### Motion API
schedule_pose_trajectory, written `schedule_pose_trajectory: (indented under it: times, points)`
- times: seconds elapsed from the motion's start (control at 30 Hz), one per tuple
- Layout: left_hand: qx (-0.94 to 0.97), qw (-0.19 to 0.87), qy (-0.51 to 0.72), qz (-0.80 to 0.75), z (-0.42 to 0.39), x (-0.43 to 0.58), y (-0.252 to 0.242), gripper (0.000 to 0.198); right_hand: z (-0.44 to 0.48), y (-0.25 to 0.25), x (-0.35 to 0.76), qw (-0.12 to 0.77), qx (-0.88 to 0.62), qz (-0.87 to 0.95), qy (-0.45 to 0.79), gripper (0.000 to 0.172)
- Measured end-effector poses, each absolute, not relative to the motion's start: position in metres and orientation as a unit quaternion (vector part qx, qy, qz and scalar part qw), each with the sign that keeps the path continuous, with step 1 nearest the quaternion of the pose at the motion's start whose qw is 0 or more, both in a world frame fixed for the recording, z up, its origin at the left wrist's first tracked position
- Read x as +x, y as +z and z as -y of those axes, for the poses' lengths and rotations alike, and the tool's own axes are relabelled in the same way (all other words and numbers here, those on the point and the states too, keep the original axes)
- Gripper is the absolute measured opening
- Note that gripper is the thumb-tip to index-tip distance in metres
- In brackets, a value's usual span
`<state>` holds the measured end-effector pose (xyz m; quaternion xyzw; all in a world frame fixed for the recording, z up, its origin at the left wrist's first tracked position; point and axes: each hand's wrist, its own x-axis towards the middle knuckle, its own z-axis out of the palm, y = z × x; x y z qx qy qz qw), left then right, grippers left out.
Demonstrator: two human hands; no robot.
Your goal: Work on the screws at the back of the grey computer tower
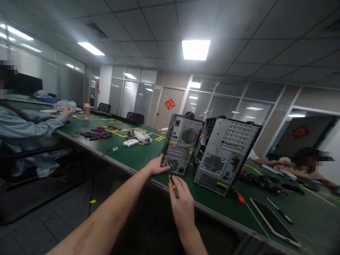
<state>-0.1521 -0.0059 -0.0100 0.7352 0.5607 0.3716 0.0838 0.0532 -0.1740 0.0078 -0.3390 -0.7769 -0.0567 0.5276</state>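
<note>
At the near table edge, my right hand (pixel 182 203) is closed round a screwdriver (pixel 172 180) with a black and yellow handle. The screwdriver points up at the lower back panel of a computer case (pixel 183 141); whether its tip sits on a screw is too small to tell. My left hand (pixel 156 165) grips the lower left corner of that case, thumb along the back panel and the other fingers partly hidden at its side. The case stands upright, rear side towards me. A second computer case (pixel 225 152) stands just right of it, its rear also facing me.
Right: a red-handled tool (pixel 240 197), a phone (pixel 275 220), a thin metal tool (pixel 280 210) and black cables (pixel 265 182). Left: a bundle of wires (pixel 97 134), a white round grille (pixel 142 136) and a white power strip (pixel 131 142). Other people sit at both sides.
</note>
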Motion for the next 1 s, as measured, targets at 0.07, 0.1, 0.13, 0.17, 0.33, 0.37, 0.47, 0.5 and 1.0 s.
schedule_pose_trajectory:
  times: [0.07,0.1,0.13,0.17,0.33,0.37,0.47,0.5,1.0]
  points:
    - [0.738,0.069,0.337,-0.581,0.010,-0.150,-0.007,0.099,0.174,0.008,0.053,0.530,-0.335,0.777,-0.058,0.035]
    - [0.738,0.064,0.323,-0.588,0.012,-0.149,-0.006,0.100,0.174,0.008,0.053,0.530,-0.333,0.778,-0.059,0.035]
    - [0.739,0.061,0.312,-0.594,0.014,-0.149,-0.005,0.100,0.174,0.008,0.053,0.530,-0.332,0.778,-0.061,0.035]
    - [0.739,0.060,0.306,-0.597,0.015,-0.148,-0.003,0.101,0.174,0.009,0.053,0.530,-0.330,0.779,-0.062,0.036]
    - [0.738,0.059,0.305,-0.599,0.018,-0.147,-0.001,0.101,0.175,0.010,0.054,0.523,-0.332,0.782,-0.072,0.038]
    - [0.738,0.060,0.307,-0.598,0.018,-0.147,-0.001,0.101,0.174,0.010,0.054,0.522,-0.332,0.782,-0.075,0.038]
    - [0.738,0.066,0.315,-0.593,0.020,-0.148,-0.001,0.099,0.174,0.009,0.054,0.526,-0.332,0.779,-0.080,0.036]
    - [0.738,0.069,0.317,-0.592,0.020,-0.148,-0.001,0.098,0.173,0.008,0.054,0.528,-0.333,0.777,-0.080,0.035]
    - [0.733,0.086,0.330,-0.588,0.020,-0.148,0.000,0.100,0.173,0.002,0.051,0.509,-0.341,0.785,-0.093,0.035]
